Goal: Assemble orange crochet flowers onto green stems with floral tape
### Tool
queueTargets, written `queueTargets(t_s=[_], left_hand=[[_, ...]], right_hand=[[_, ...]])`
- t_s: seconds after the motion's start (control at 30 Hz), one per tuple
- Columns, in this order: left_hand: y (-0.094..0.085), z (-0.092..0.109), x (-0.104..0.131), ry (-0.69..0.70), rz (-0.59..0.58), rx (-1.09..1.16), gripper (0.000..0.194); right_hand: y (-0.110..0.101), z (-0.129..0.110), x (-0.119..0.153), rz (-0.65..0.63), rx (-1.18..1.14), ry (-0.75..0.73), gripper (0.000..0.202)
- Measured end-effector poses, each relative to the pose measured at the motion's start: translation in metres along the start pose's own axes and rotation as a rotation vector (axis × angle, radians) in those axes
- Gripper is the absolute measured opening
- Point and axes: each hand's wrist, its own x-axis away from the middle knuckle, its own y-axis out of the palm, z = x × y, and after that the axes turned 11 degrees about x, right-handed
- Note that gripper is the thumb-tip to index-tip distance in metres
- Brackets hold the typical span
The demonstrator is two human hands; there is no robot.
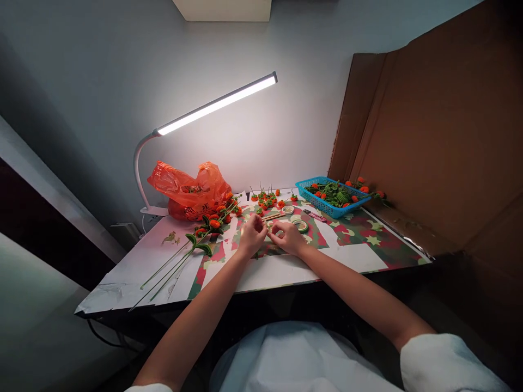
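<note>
My left hand (252, 235) and my right hand (287, 238) meet fingertip to fingertip above the middle of the table. Both are closed in a pinch; what lies between the fingers is too small to make out. A bit of green shows just below my left hand. Beyond the hands lie thin wooden sticks (274, 216), a roll of green tape (301, 226) and a whitish roll (287, 209). A pink utility knife (314, 215) rests to their right. Several short-stemmed orange flowers (265, 204) are grouped at the back.
Long-stemmed orange flowers (212, 223) lie at the left, by an orange plastic bag (190, 190). A blue basket (333, 207) of green leaves and flowers stands back right. A lit lamp (218, 103) arches overhead; a cardboard sheet (429, 136) walls the right side.
</note>
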Motion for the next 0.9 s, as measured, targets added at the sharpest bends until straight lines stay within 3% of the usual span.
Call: queueTargets(t_s=[0.13,0.37,0.53,0.7,0.9], left_hand=[[-0.001,0.004,0.003,0.17,0.046,-0.179,0.012],[0.002,0.006,0.006,0.297,0.035,-0.235,0.01],[0.004,0.006,0.005,0.206,0.042,-0.143,0.01],[0.003,0.001,0.001,0.021,0.0,0.117,0.018],[0.002,-0.005,-0.001,0.02,-0.064,0.261,0.022]], right_hand=[[0.004,0.004,-0.004,-0.012,-0.142,0.204,0.023],[0.016,0.022,-0.015,-0.028,-0.354,0.204,0.035],[0.016,0.019,-0.015,-0.051,-0.549,0.321,0.042],[0.011,0.017,-0.017,0.035,-0.442,0.185,0.028],[0.007,0.019,-0.018,-0.015,-0.457,0.189,0.026]])
